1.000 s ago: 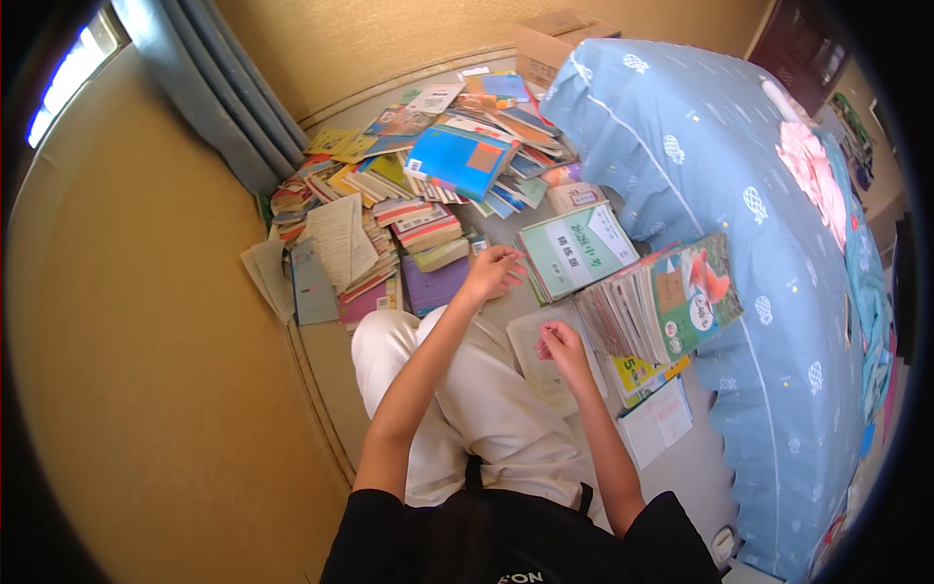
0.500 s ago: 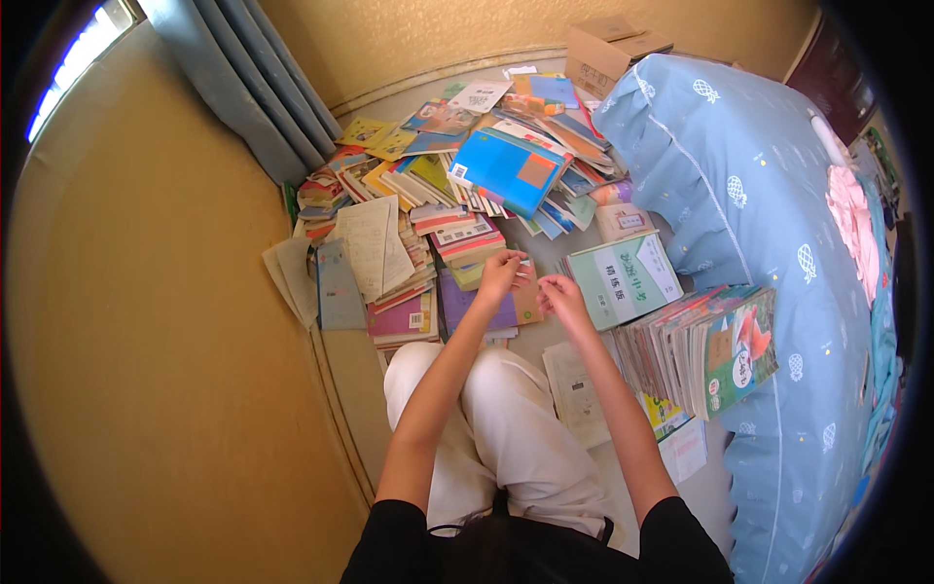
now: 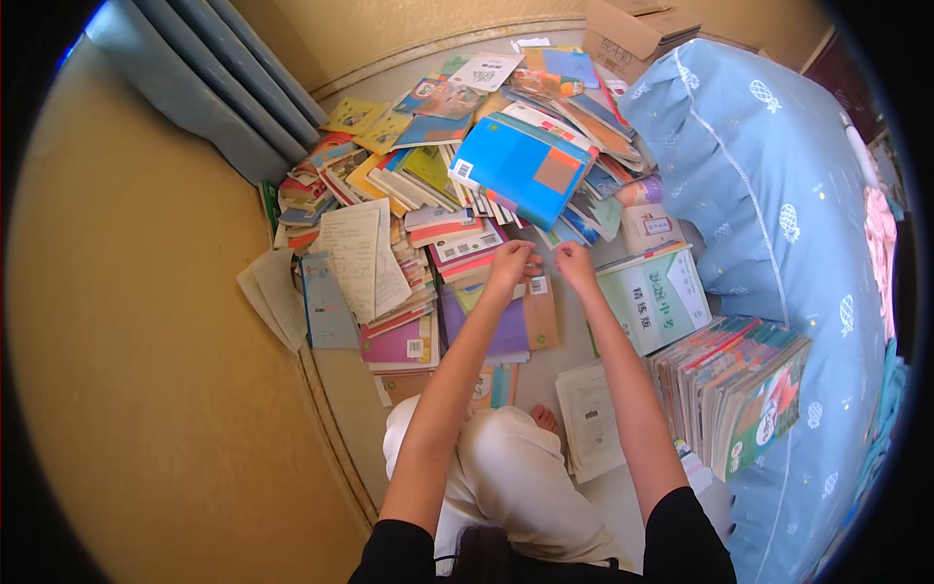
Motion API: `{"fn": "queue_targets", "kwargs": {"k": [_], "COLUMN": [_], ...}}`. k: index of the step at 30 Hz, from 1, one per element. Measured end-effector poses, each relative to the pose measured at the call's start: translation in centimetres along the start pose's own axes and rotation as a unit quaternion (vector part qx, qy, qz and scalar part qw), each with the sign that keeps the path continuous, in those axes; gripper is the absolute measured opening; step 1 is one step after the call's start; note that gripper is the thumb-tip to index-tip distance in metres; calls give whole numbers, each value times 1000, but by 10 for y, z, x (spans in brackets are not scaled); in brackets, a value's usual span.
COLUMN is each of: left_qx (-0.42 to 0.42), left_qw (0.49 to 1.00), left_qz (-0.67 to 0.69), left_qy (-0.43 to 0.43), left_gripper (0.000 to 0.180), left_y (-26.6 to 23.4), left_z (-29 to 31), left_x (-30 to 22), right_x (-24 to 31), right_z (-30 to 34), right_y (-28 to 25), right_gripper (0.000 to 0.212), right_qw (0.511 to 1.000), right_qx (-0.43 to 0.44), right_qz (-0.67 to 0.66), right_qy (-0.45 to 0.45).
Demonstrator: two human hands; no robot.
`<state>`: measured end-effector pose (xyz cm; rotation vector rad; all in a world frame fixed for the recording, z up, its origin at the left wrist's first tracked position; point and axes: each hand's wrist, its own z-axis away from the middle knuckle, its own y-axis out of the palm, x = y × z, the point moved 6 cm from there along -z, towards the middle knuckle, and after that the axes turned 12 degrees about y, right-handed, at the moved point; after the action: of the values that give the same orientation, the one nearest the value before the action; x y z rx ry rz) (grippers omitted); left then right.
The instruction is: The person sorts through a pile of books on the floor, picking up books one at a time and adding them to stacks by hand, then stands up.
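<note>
My left hand (image 3: 513, 267) hovers over a purple-and-tan book (image 3: 496, 316), its fingers loosely bent and apart, holding nothing that I can see. Just right of it, my right hand (image 3: 575, 266) is raised, with fingers lightly curled and nothing visible in them. A gap separates the two hands. Beyond them, a large blue book (image 3: 520, 164) lies on top of a sprawling heap of books. A green-and-white book (image 3: 654, 297) lies to the right of my right hand, partly behind my wrist.
On the right, a row of books (image 3: 725, 375) leans beside a bed with a blue pineapple-print cover (image 3: 759, 185). Loose written papers (image 3: 360, 253) rest on the left stacks. A greyish booklet (image 3: 592, 414) lies by my right forearm. A cardboard box (image 3: 628, 39) stands at the back.
My view has shifted, and the heap looks closer. Both hands are now further out toward the blue book. A bare foot now shows beside my knee.
</note>
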<state>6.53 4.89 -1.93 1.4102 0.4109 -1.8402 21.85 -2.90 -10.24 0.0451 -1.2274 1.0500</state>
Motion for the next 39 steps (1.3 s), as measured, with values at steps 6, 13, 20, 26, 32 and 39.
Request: {"fn": "queue_targets", "kwargs": {"k": [6, 13, 20, 26, 32, 39], "left_qx": [-28, -50, -45, -62, -116, -90], "left_qw": [1000, 987, 975, 966, 970, 964], "left_qz": [3, 154, 218, 250, 214, 251], "left_qy": [-13, 5, 13, 23, 1, -17], "left_gripper": [32, 57, 74, 74, 65, 40], "left_y": [-25, -41, -41, -49, -60, -54], "left_z": [-43, -88, -105, -115, -113, -104], "left_x": [12, 25, 40, 45, 55, 67], "right_x": [28, 45, 39, 29, 18, 11], "right_z": [-31, -55, -72, -76, -67, -28], "right_y": [12, 12, 24, 33, 30, 41], "right_gripper": [39, 65, 76, 73, 65, 38], "right_qw": [998, 990, 993, 986, 972, 958], "right_qx": [-44, -129, -91, -46, -20, 69], "right_qz": [52, 59, -4, -112, -175, -226], "right_qy": [9, 15, 80, 114, 157, 163]}}
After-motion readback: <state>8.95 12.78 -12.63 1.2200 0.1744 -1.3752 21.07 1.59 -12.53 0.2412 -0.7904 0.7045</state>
